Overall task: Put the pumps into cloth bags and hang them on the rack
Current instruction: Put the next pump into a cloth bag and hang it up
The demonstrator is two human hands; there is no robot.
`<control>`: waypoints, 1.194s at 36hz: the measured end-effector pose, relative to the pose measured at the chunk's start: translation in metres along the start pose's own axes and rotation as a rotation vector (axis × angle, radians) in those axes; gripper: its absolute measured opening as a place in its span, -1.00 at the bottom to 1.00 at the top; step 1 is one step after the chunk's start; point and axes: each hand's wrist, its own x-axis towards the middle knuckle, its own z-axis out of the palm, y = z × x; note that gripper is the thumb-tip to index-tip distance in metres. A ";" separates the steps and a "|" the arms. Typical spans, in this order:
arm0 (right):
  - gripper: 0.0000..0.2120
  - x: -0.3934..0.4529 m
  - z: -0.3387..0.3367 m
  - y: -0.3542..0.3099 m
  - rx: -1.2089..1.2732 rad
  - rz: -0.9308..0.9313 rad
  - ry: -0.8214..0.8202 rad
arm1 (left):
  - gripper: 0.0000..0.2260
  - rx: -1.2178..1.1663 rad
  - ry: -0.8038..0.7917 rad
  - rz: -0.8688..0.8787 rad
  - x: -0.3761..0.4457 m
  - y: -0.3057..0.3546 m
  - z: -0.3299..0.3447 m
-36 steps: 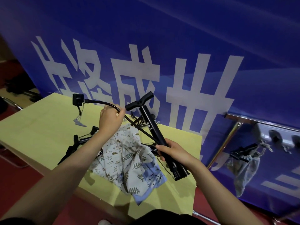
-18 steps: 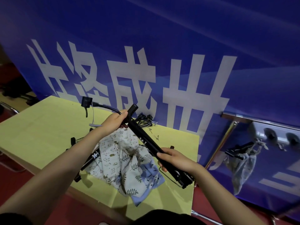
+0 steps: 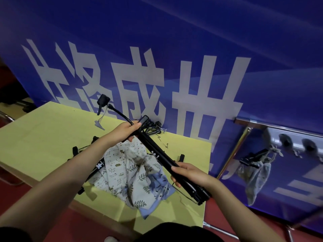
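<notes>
Black rigid metal pump lay slanted over the printed cloth bags.
Your left hand gripped its ten-o'clock handle end, your right hand its four-o'clock foot; stiff, probably light.

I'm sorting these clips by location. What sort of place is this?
Probably a staged indoor work area, not a home: a large blue banner with white characters as backdrop, a yellow-covered table holding pumps and cloth bags, and a metal rack with a bagged pump hanging.
</notes>
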 end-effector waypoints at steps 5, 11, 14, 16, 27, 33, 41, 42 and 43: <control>-0.88 -0.003 -0.006 0.003 -0.018 -0.003 -0.014 | -0.62 -0.081 -0.020 0.013 -0.003 -0.006 0.003; -0.90 -0.007 -0.008 0.001 -0.021 -0.004 -0.010 | -0.45 -0.170 0.011 -0.009 -0.004 -0.009 0.009; -0.89 -0.008 -0.011 0.001 -0.032 0.006 -0.011 | -0.49 -0.139 -0.041 -0.044 -0.007 -0.009 0.006; -0.90 -0.007 -0.012 0.004 -0.051 0.027 -0.012 | -0.56 -0.169 -0.075 -0.063 -0.008 -0.011 0.005; -0.48 0.014 -0.007 0.001 -0.573 0.169 0.292 | -0.62 -0.255 -0.016 -0.064 -0.003 -0.006 0.024; -0.54 0.014 -0.003 0.000 -0.569 0.209 0.301 | -0.74 -0.504 -0.031 -0.052 0.001 0.019 0.028; -0.61 0.024 0.004 0.001 -0.343 0.081 0.496 | -0.67 -0.953 0.013 -0.058 0.011 0.006 0.035; -0.61 0.025 0.004 0.001 -0.334 0.076 0.527 | -0.68 -0.930 0.029 -0.058 0.012 0.004 0.037; -0.63 0.025 0.005 0.000 -0.330 0.076 0.552 | -0.69 -0.881 0.048 -0.058 0.012 0.001 0.039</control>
